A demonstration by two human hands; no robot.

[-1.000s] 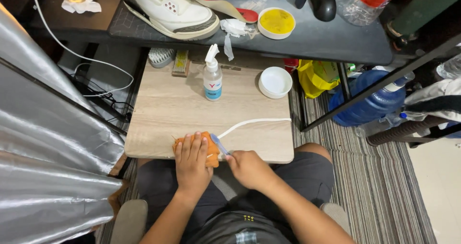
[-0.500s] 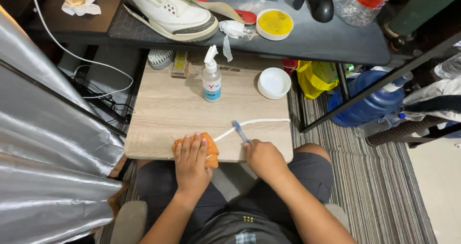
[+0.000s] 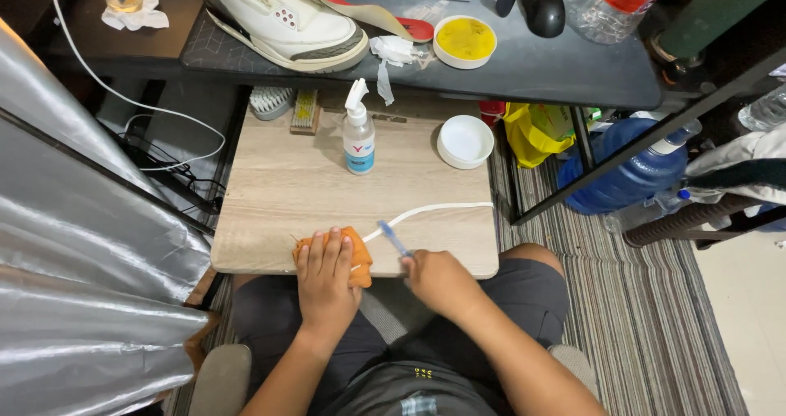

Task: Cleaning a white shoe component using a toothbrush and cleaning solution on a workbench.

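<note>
Shoelace (image 3: 434, 211), white, lay across the near part of the wooden board (image 3: 278, 187), one end pinned under an orange cloth (image 3: 358, 256) at the near edge. Left hand (image 3: 326, 281) pressed flat on that cloth, as a second before. Right hand (image 3: 438, 281), closed on a small blue brush (image 3: 391, 237), had drawn back from the cloth, its bristle end lifted off the lace. Spray bottle (image 3: 358, 133) and white bowl (image 3: 465, 141) stood beyond.
</note>
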